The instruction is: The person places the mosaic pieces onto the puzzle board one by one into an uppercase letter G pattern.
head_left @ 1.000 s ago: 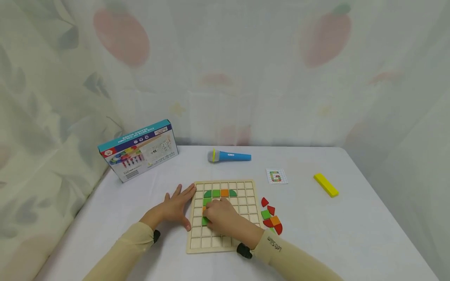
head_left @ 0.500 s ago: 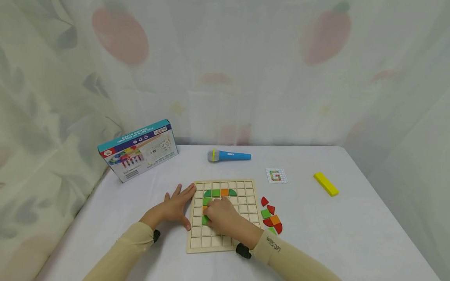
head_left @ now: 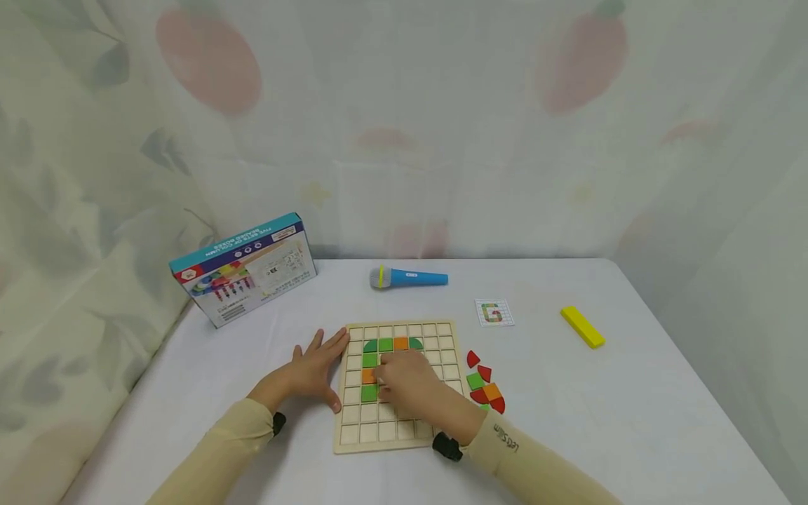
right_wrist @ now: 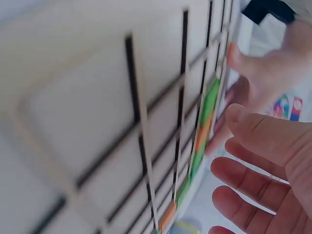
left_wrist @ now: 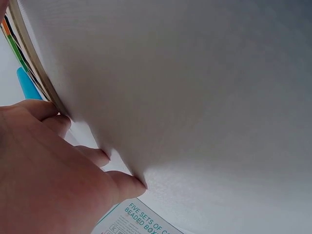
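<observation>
A wooden grid board [head_left: 369, 433] lies on the white table in the head view. Along its top part run a dark green quarter-round tile [head_left: 371, 346], a green square [head_left: 386, 344], an orange square [head_left: 400, 343] and another dark green quarter-round [head_left: 415, 344]. Below the first sit a green square [head_left: 369, 360], an orange one [head_left: 369, 376] and a green one [head_left: 369, 393]. My left hand [head_left: 312, 373] is spread at the board's left edge, fingertips against it. Over the board's middle is my right hand [head_left: 413, 384], its fingers [right_wrist: 243, 175] loosely bent with nothing between them.
Right of the board lie several loose tiles: red quarter-rounds [head_left: 473, 359], a green square [head_left: 475, 381] and an orange square [head_left: 492, 392] among them. Farther back are a pattern card [head_left: 495, 313], a blue toy microphone [head_left: 416, 278], a yellow block [head_left: 583, 327] and a beaded-boxes carton [head_left: 246, 270].
My right hand has moved slightly right, off the left column of tiles, so the orange and lower green squares now show fully. My left hand stays at the board's edge.
</observation>
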Demonstrator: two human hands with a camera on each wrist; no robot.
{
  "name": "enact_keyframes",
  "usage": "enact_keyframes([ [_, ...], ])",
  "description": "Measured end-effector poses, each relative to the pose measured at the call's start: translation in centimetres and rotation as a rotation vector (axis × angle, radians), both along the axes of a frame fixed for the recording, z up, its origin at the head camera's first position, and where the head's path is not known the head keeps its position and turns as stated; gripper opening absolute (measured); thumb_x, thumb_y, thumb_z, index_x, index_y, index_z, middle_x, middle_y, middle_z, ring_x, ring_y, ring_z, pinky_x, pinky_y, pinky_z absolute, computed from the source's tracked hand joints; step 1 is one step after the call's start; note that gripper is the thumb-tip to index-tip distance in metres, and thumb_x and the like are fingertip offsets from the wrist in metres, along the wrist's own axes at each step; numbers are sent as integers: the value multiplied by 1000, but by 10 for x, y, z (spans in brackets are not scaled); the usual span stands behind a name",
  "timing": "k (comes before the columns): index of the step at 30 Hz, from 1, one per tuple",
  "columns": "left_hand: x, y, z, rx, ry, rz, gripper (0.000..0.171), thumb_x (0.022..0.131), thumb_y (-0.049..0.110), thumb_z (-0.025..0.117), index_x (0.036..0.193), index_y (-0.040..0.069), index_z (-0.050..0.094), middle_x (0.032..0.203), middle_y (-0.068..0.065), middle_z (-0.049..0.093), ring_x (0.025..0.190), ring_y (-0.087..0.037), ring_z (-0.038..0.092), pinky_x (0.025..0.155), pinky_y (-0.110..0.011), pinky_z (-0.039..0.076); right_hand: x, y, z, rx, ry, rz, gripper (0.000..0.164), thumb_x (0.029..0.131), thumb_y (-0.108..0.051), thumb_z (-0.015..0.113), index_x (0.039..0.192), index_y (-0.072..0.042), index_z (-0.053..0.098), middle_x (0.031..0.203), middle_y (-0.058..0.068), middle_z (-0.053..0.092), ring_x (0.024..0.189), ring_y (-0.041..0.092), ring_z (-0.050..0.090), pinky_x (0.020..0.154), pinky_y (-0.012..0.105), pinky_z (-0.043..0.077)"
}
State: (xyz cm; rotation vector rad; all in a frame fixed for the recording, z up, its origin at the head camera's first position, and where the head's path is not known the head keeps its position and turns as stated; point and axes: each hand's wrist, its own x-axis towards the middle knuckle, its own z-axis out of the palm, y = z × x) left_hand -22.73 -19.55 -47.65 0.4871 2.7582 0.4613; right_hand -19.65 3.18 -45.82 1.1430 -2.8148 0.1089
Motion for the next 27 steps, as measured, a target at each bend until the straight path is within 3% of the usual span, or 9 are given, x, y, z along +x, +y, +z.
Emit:
enact_keyframes([
  [6, 0, -1, -1, 4, 2, 4, 136, 38, 50, 86, 149, 14, 15, 156, -4, 4, 137, -46, -4, 94, -76, 0, -9, 41, 6, -130, 80, -87, 27, 76, -30, 75, 99, -17, 72, 90, -5, 65, 81, 12, 61, 66, 29, 49],
  [11, 0, -1, -1, 6, 1, 2, 137, 38, 52, 85, 149, 14, 15, 156, -4, 4, 136, -46, -4, 93, -76, 1, -17, 84, -1, -223, 90, -280, 27, 72, -27, 78, 94, -14, 71, 85, -2, 65, 71, 16, 60, 57, 29, 46],
  [15, 0, -1, -1, 0, 5, -3, 137, 38, 53, 85, 149, 13, 15, 156, -5, 5, 136, -46, -4, 93, -76, 2, -24, 115, -4, -231, -9, -442, 25, 74, -25, 77, 95, -13, 71, 80, -1, 63, 65, 14, 54, 53, 25, 44],
  [19, -1, -1, -2, -6, 7, -6, 137, 38, 54, 85, 149, 13, 15, 156, -5, 5, 136, -46, -4, 93, -77, 2, -28, 134, -4, -200, -147, -549, 27, 76, -27, 75, 97, -12, 71, 81, 0, 62, 67, 14, 52, 58, 26, 46],
  [27, -2, -1, -3, -3, 3, -6, 137, 38, 53, 85, 149, 14, 15, 156, -5, 5, 136, -47, -4, 93, -77, 2, -33, 139, -11, -135, -279, -526, 38, 70, -34, 79, 99, -11, 71, 79, -1, 60, 66, 14, 50, 58, 26, 44],
])
